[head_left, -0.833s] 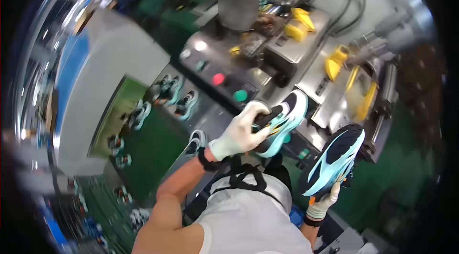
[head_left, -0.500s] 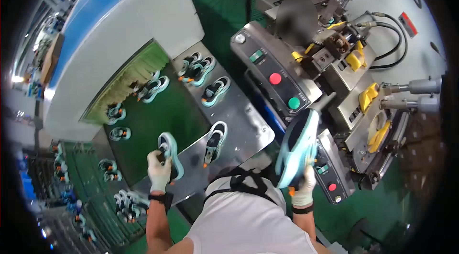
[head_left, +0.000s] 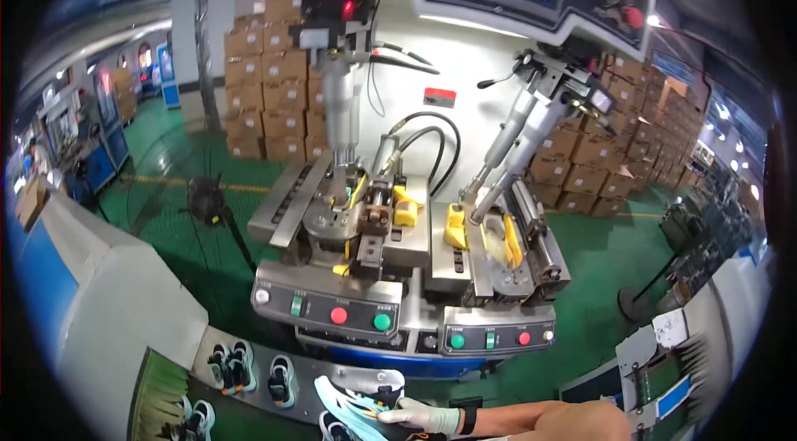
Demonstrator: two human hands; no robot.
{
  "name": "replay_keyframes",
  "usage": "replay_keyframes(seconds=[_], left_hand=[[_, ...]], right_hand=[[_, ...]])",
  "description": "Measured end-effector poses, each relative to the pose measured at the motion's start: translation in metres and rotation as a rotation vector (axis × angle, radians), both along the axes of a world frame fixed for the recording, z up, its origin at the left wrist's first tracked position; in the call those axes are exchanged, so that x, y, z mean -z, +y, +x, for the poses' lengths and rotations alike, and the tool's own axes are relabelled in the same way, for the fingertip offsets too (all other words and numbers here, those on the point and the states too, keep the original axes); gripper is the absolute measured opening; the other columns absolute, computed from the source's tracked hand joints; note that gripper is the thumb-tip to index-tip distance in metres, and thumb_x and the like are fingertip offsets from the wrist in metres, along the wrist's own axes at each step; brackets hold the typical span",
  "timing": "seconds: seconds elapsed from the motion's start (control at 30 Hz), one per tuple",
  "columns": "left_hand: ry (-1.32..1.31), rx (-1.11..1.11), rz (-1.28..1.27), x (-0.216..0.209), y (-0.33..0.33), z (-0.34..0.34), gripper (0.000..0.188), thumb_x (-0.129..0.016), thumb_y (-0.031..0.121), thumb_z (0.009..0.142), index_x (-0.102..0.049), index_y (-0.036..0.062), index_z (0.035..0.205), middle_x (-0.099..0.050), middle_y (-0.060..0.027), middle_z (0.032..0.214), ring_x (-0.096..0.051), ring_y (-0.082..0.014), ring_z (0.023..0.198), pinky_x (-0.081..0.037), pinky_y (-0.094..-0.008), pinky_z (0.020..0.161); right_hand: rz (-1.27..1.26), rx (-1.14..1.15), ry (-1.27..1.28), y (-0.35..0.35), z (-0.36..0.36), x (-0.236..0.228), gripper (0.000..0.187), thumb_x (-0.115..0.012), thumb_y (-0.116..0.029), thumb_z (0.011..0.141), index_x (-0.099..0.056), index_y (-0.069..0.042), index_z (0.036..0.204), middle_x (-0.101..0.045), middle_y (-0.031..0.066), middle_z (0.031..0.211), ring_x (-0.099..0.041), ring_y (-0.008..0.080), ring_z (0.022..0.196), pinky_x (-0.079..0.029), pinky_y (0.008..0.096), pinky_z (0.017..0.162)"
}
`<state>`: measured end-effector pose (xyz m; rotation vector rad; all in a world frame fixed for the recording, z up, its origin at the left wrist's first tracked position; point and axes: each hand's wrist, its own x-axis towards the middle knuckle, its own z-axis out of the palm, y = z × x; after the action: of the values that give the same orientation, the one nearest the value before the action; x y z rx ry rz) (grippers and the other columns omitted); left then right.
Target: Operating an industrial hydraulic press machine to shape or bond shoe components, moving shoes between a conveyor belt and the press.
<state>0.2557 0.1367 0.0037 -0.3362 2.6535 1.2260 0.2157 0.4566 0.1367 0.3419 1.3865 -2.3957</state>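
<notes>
Closed fingers (head_left: 390, 416) of the gloved right hand (head_left: 421, 417) are gripping a pale-blue shoe (head_left: 353, 409) over a metal ledge (head_left: 305, 373); the left hand is out of view. Handling seems mid-batch: other shoes (head_left: 283, 383) are standing there, finished or not being unclear, before a machine (head_left: 415, 254).

**Open air over the held sneaker, crowding to its left**

The right hand (head_left: 419, 417) had open air above it, up to the left control panel (head_left: 320, 302), which barred the way forward. To the left, paired sneakers (head_left: 242, 365) and a single sneaker (head_left: 282, 381) obstructed the metal surface (head_left: 306, 374); a bare strip separated that single one from the held sneaker (head_left: 353, 409). Slanted cylinders (head_left: 508, 135) and yellow pads (head_left: 455, 227) narrowed access over the right station. Green floor (head_left: 599, 296) lay open right of it.
</notes>
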Motion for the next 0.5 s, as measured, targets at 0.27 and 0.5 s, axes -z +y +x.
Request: replay_keyframes(seconds=[0.27,0.5], left_hand=[[0.132,-0.019,0.721,-0.059,0.117,-0.089,0.052,-0.044,0.032,0.107,-0.038,-0.0001,0.148,-0.050,-0.0234,0.142,-0.046,-0.0331,0.132,-0.038,-0.0407,0.109],[0.116,0.080,0.632,0.003,0.170,-0.116,0.052,-0.047,0.033,0.104,-0.042,-0.0009,0.143,-0.053,-0.0223,0.136,-0.050,-0.0318,0.126,-0.040,-0.0400,0.105]], right_hand=[[-0.057,-0.138,0.020,0.007,0.018,0.020,0.069,-0.064,-0.011,0.094,-0.028,0.001,0.151,-0.050,0.0074,0.143,-0.050,0.0155,0.128,-0.044,0.0284,0.105],[-0.102,-0.107,-0.138,0.024,0.031,-0.011,0.054,-0.056,-0.001,0.097,-0.039,0.001,0.148,-0.048,0.0093,0.148,-0.045,0.0168,0.136,-0.041,0.0271,0.109]])
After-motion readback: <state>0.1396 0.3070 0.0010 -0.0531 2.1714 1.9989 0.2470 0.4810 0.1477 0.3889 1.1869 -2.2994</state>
